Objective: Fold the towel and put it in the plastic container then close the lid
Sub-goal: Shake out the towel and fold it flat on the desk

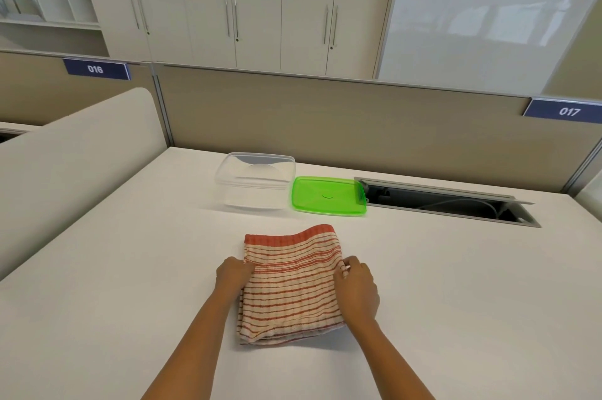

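Red-striped towel [291,285] lies folded on the table [456,285], its side edges pinched by the left hand [233,274] and right hand [356,287].

White desk [423,302], open cable tray [449,202], cupboards [254,5], signs 016 [95,69], 017 [569,111].

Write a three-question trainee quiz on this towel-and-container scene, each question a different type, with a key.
1. True or false: the green lid is on the clear container.
2. Multiple choice: the lid lies (A) left of the container, (B) right of the container, (C) on the towel.
3. Short answer: where does each hand hold the towel?

Key:
1. False; the lid lies flat on the table and the container is open.
2. B.
3. The left hand has a grip on the towel's left edge, the right hand on its right edge; the towel lies partly folded on the table.
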The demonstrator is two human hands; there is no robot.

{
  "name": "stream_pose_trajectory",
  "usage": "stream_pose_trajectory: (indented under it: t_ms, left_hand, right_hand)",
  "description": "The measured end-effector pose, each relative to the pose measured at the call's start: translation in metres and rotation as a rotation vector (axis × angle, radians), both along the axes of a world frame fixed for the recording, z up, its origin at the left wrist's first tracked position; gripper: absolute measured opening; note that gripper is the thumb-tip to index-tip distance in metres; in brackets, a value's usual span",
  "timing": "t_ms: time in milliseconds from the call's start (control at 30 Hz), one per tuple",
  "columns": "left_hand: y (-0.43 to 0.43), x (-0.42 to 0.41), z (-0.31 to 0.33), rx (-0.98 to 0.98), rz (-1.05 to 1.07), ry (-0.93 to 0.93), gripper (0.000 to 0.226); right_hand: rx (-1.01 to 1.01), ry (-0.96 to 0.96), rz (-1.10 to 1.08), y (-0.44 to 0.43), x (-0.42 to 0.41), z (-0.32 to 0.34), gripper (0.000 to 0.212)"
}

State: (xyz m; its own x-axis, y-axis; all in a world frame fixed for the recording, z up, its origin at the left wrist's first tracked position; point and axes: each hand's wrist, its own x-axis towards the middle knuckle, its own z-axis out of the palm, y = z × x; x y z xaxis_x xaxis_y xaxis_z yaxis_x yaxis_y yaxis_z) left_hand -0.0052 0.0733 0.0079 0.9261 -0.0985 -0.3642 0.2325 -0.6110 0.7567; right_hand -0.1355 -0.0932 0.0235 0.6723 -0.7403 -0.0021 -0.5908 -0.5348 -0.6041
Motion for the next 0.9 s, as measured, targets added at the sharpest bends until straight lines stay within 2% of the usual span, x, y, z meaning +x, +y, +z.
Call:
stream_pose_trajectory:
  t_ms: [100, 200, 333, 533, 600, 700, 800, 900]
  left_hand:
    - [-0.005, -0.006, 0.003, -0.039, 0.001, -0.029, 0.030]
    - [-0.010, -0.010, 0.007, -0.117, 0.028, 0.026, 0.042]
    - [-0.011, -0.015, 0.007, -0.185, 0.036, 0.081, 0.044]
    - [-0.006, -0.011, 0.007, -0.364, 0.023, 0.186, 0.052]
    - [-0.008, -0.019, 0.018, -0.494, 0.000, 0.270, 0.053]
    - [-0.008, -0.017, 0.018, -0.579, -0.034, 0.326, 0.061]
    - [-0.006, -0.012, 0.012, -0.584, -0.039, 0.349, 0.061]
    - [-0.004, -0.010, 0.014, -0.485, -0.067, 0.356, 0.047]
  right_hand:
    - [-0.080, 0.008, 0.049, 0.003, 0.005, 0.013, 0.033]
    - [-0.157, -0.015, 0.131, 0.012, 0.010, 0.025, 0.035]
    - [-0.246, -0.049, 0.306, 0.044, 0.017, 0.037, 0.038]
    - [-0.245, -0.009, 0.503, 0.089, 0.035, 0.032, 0.040]
    - [-0.220, 0.015, 0.537, 0.097, 0.038, 0.025, 0.040]
    - [-0.066, 0.017, 0.531, 0.106, 0.041, 0.016, 0.038]
    - [0.092, 0.030, 0.466, 0.114, 0.040, 0.008, 0.039]
    - [0.092, 0.059, 0.601, 0.111, 0.041, -0.002, 0.043]
